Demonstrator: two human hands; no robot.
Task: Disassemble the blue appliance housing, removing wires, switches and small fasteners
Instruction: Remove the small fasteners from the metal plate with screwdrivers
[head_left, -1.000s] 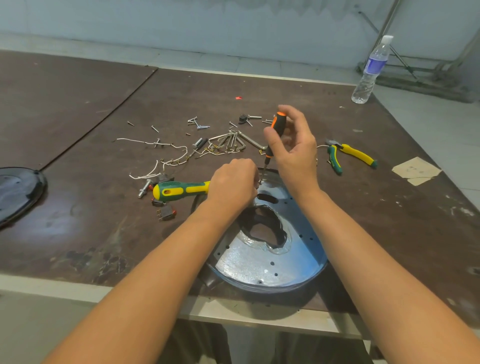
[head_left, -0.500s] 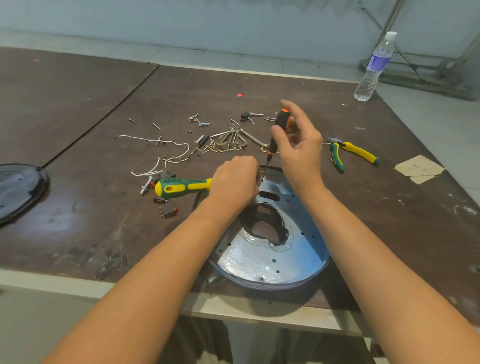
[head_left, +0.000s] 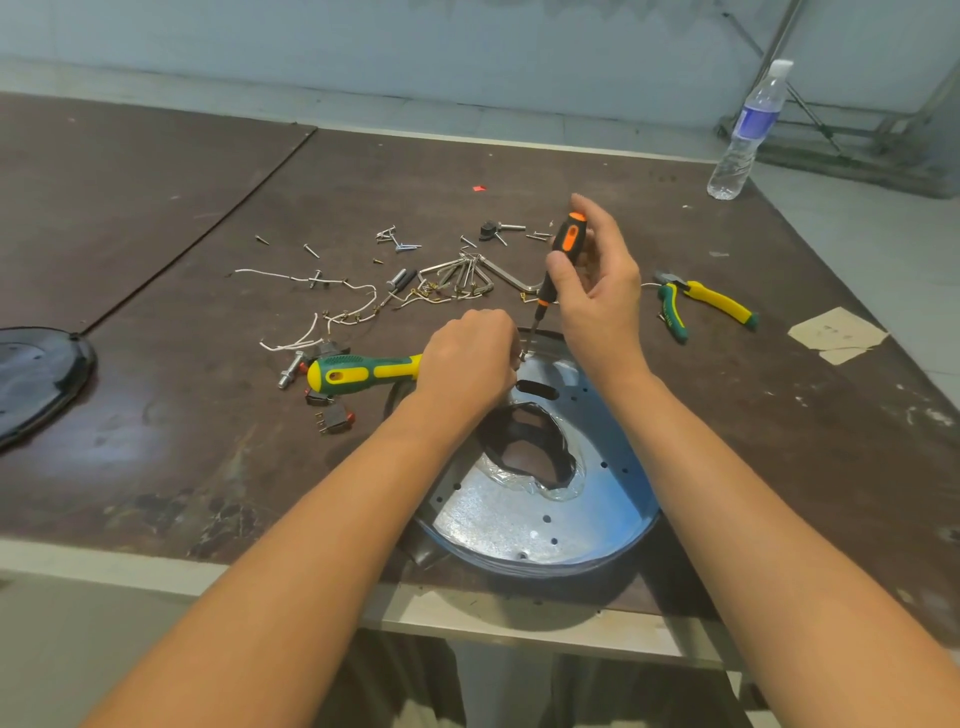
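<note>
At the near edge of the table, the blue housing lies flat between your forearms. Your right hand is clamped on the orange screwdriver, held nearly upright with its tip down at the housing's far rim. Your left hand is curled closed at that same spot; what it pinches is hidden. Wires, screws and a red switch lie scattered beyond, pliers to the right.

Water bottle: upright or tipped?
Upright. The bottle stands on its base, white cap on top, on the floor beyond the table's far right corner.
</note>
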